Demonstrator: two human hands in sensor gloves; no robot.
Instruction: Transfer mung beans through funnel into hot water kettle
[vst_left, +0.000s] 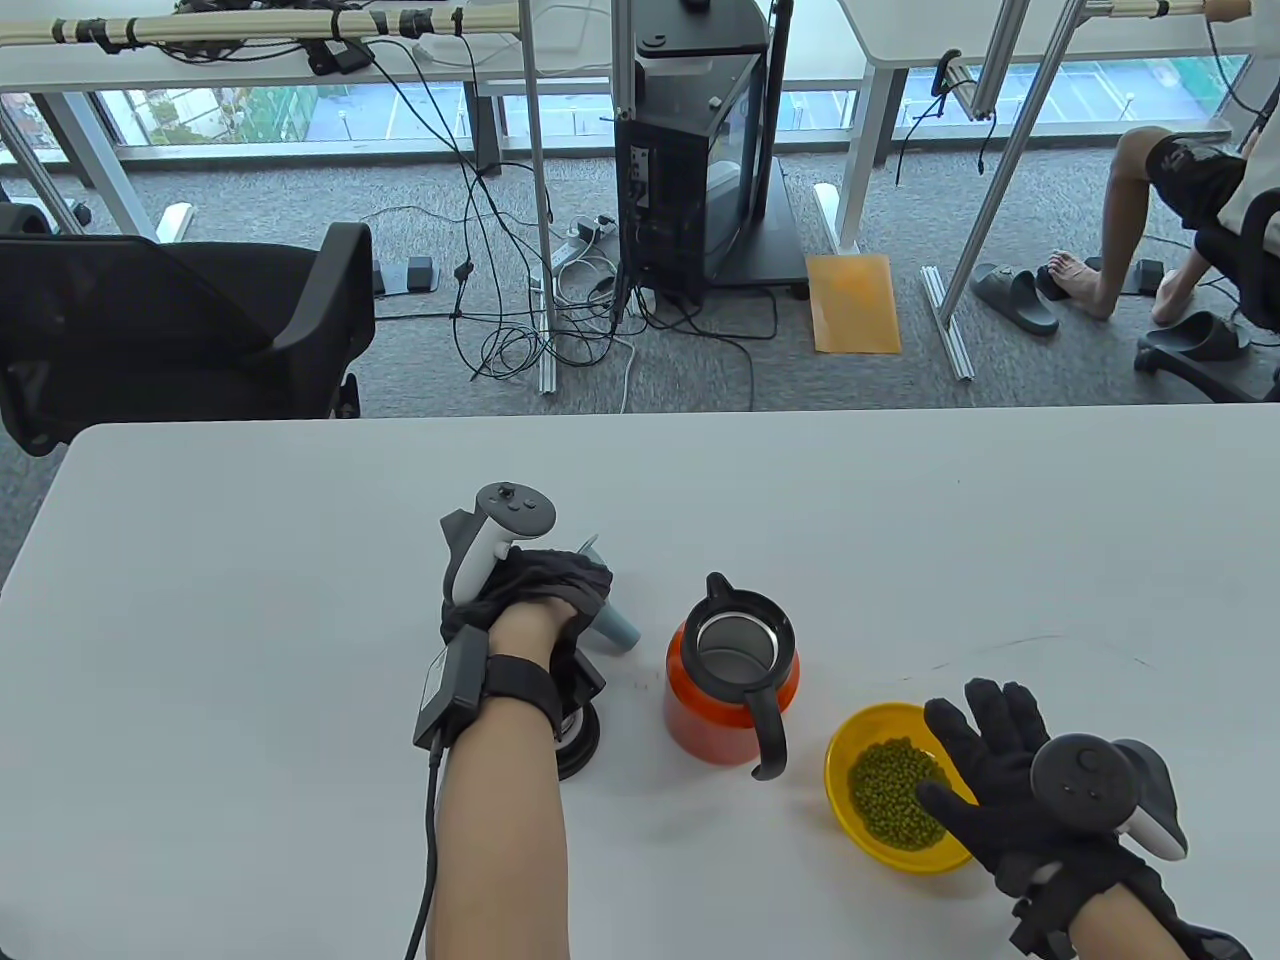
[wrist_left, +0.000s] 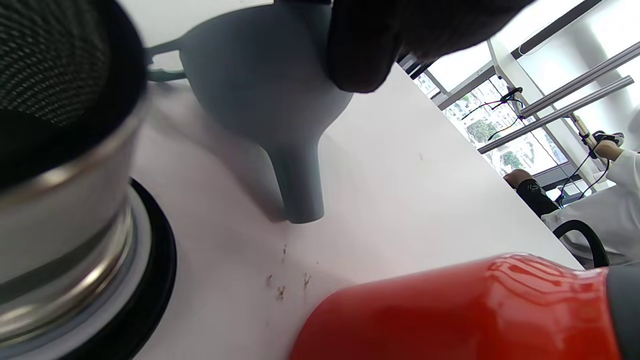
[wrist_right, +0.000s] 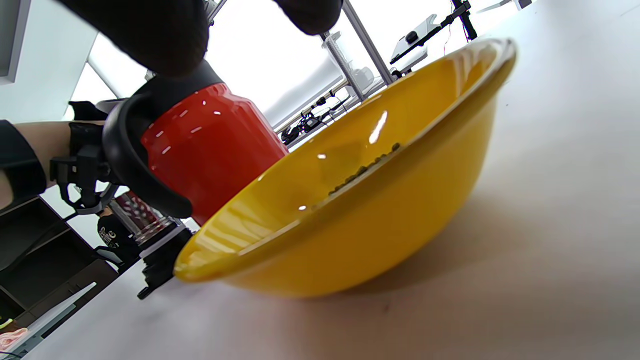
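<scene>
A glossy red plastic kettle (vst_left: 732, 690) with a faceted body, black handle and open steel-lined mouth stands upright near the middle of the smooth white table (vst_left: 900, 520). Its handle points toward you.

Just to the kettle's left, your left hand (vst_left: 530, 595) rests on top of a matte grey-blue funnel (wrist_left: 272, 105). The funnel lies tilted on the table, its wide cone under your fingers (wrist_left: 360, 45) and its narrow spout slanting down toward the kettle, tip touching the surface. Whether your fingers actually close around it cannot be told. Beside that wrist sits a round steel strainer lid with fine black mesh (wrist_left: 55, 165).

Just right of the kettle is a shiny yellow round bowl (vst_left: 850, 800) holding small green mung beans (vst_left: 895, 795). Your right hand (vst_left: 1010, 790) hovers over the bowl's right rim, fingers spread, gripping nothing.
</scene>
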